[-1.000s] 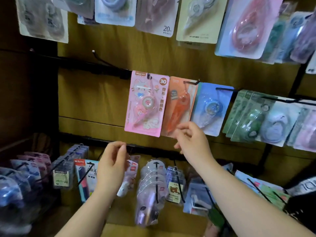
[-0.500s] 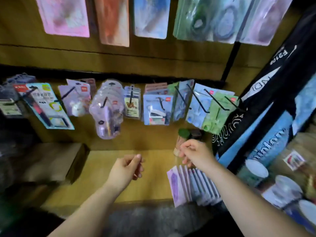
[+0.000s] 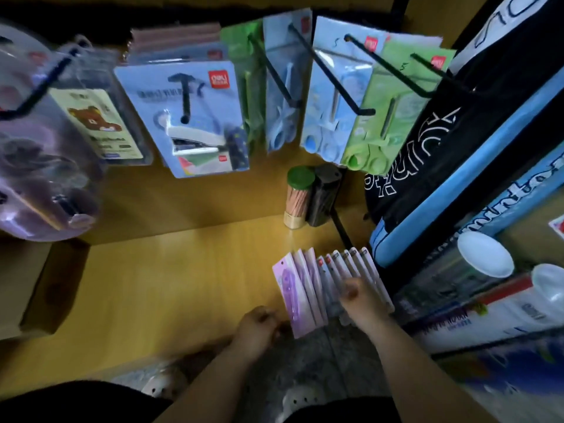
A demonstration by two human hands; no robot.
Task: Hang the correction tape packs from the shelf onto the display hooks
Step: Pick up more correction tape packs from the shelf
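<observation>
A fanned row of purple correction tape packs point(image 3: 300, 290) lies on the yellow wooden shelf point(image 3: 158, 285), near its front right edge. My right hand point(image 3: 363, 297) rests on the right end of the row, fingers curled over several packs. My left hand point(image 3: 256, 328) is curled into a loose fist just left of the row's lower corner, apart from the packs and holding nothing I can see. Black display hooks point(image 3: 360, 80) stick out above the shelf, loaded with other goods.
A stapler pack point(image 3: 198, 117), blue and green scissor packs point(image 3: 387, 111) and clear tape dispensers point(image 3: 39, 166) hang overhead. A green-lidded toothpick jar point(image 3: 300, 196) and a black container point(image 3: 325, 193) stand at the back. Black-blue bags point(image 3: 457, 141) and white-capped tubes point(image 3: 485, 254) crowd the right; a cardboard box point(image 3: 45, 285) sits left.
My view has dropped from the hanging packs down to the shelf. Both hands have come down; the right hand now lies on the purple packs and the left sits beside them.
</observation>
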